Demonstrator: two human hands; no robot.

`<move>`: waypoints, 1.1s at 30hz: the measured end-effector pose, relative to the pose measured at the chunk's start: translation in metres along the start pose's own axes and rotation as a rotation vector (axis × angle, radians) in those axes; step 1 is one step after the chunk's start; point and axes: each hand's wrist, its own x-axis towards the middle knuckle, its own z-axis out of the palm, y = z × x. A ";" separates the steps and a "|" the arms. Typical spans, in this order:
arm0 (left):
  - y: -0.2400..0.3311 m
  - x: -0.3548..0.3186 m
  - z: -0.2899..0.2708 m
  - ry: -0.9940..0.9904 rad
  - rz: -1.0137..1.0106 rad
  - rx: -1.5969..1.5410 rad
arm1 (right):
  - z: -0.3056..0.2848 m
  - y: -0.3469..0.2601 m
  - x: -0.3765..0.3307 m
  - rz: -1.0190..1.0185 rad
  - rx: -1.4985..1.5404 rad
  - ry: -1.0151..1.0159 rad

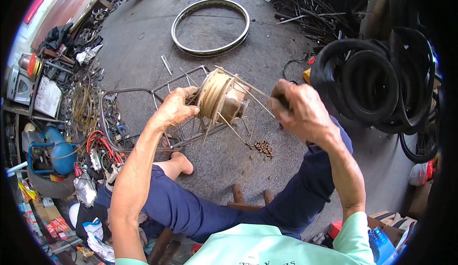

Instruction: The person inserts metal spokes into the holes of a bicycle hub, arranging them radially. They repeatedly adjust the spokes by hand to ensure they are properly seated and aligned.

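My left hand (174, 107) grips the rim side of a tan metal wheel hub (222, 98) and holds it up in front of me. Several thin steel spokes (232, 129) stick out of the hub in different directions. My right hand (298, 110) is closed around a bundle of spokes that run to the hub's upper flange. Below the hub, a small pile of brass spoke nipples (264, 147) lies on the concrete floor. A bare metal wheel rim (210, 26) lies flat on the floor farther away.
A wire rack (157, 93) lies under the hub. Stacked black tyres (372, 81) stand at the right, loose spokes (305, 12) at the back. Cables, tools and a blue compressor (55, 150) crowd the left. My legs rest on a wooden stool (248, 203).
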 end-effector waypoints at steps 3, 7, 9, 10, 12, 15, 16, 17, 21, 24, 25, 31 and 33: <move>0.014 -0.004 -0.006 -0.121 0.010 -0.292 | 0.001 0.003 0.025 0.131 0.223 -0.078; 0.009 0.007 0.011 -0.043 0.047 -0.398 | 0.014 -0.004 0.014 0.101 0.127 -0.141; 0.019 0.014 0.023 -0.085 0.071 -0.324 | 0.017 -0.001 0.012 0.131 0.057 -0.163; 0.024 0.019 0.029 -0.118 0.089 -0.223 | 0.020 -0.002 0.013 0.139 -0.002 -0.155; 0.036 0.022 0.051 -0.106 0.161 0.093 | 0.030 0.002 0.011 0.151 -0.039 -0.141; 0.037 0.040 0.082 0.012 0.339 0.267 | 0.035 0.007 0.015 0.125 -0.067 -0.062; 0.039 0.044 0.081 -0.005 0.322 0.327 | 0.035 0.010 0.015 0.140 -0.061 -0.034; 0.040 0.048 0.079 -0.023 0.305 0.388 | 0.030 0.012 0.018 0.270 -0.039 -0.055; 0.032 0.065 0.069 -0.154 0.281 0.419 | 0.030 0.043 0.017 0.495 -0.042 0.171; 0.042 0.063 0.073 -0.187 0.211 0.368 | 0.055 0.086 0.013 0.734 0.082 0.105; 0.044 0.061 0.069 -0.191 0.172 0.362 | 0.067 0.100 0.018 0.797 0.151 0.071; 0.050 0.050 0.079 -0.155 0.256 0.282 | 0.148 0.150 0.041 1.225 0.525 0.309; 0.033 0.042 0.074 -0.119 0.345 0.346 | 0.165 0.148 0.045 1.265 0.903 0.518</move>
